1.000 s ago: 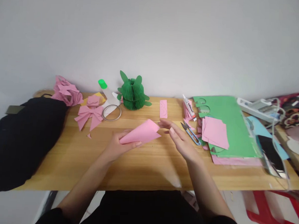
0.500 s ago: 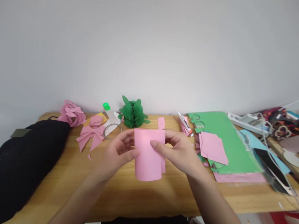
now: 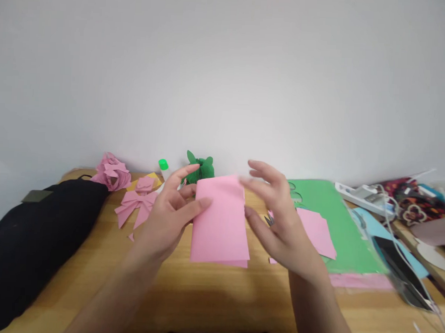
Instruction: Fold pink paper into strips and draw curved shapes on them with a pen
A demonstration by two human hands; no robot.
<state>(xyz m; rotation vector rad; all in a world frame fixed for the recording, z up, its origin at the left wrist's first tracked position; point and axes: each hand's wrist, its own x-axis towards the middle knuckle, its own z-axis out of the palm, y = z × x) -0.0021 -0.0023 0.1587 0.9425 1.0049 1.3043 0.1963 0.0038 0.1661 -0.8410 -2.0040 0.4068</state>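
Observation:
A pink sheet of paper (image 3: pixel 221 226), folded over with its two layers slightly offset at the bottom, is held up above the table. My left hand (image 3: pixel 175 209) grips its left side, thumb on the front and the other fingers partly behind it. At the right edge of the paper my right hand (image 3: pixel 275 214) has its fingers and thumb spread, somewhat blurred; the fingertips are close to the upper right corner, and I cannot tell whether they touch. Behind the paper stands a green honeycomb paper figure (image 3: pixel 203 169), partly hidden.
On the wooden table (image 3: pixel 200 299) are a pink paper bow (image 3: pixel 136 204), a crumpled pink paper flower (image 3: pixel 112 172) and a green-capped glue stick (image 3: pixel 163 165). Pink squares (image 3: pixel 318 231) lie on green sheets (image 3: pixel 353 243). A black bag (image 3: pixel 43 236) fills the left; a power strip (image 3: pixel 364 198) sits right.
The paper has gone from a rounded curl to a flatter fold. My right hand has let go of its front and opened, moving right and up. The view has shifted slightly.

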